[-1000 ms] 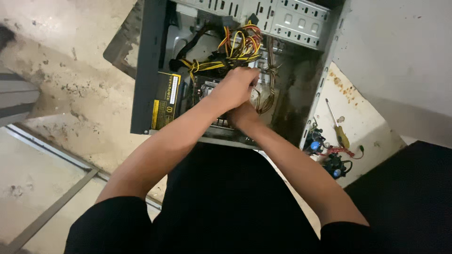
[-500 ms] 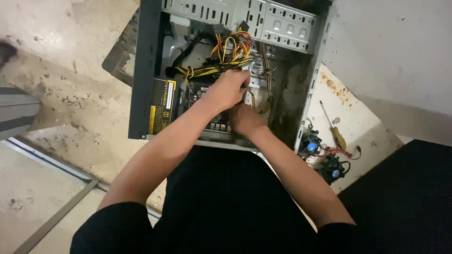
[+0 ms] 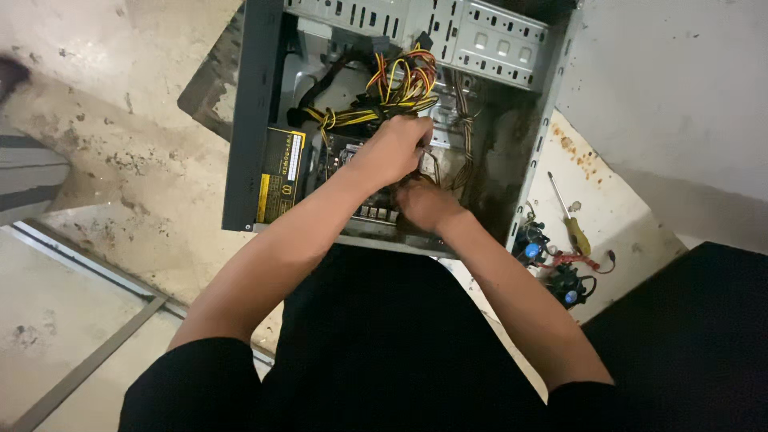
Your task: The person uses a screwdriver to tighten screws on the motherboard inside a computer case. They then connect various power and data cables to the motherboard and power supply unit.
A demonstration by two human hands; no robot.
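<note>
Inside the open computer case (image 3: 256,120), our left hand (image 3: 392,148) pinches stiff, springy cables (image 3: 392,88); right hand (image 3: 424,204) grip unclear.

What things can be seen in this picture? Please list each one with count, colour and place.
computer case: one, dark grey, open, lying on the floor, top centre
power supply: one, black with yellow label, left inside the case
cable bundle: one, yellow, orange, red and black, above the hands
drive cage: one, silver metal, top of the case
screwdriver: one, yellow handle, right of the case
small fans: two, black with blue centres, by the screwdriver
left hand: one, inside the case at the cables
right hand: one, inside the case, below the left
</note>
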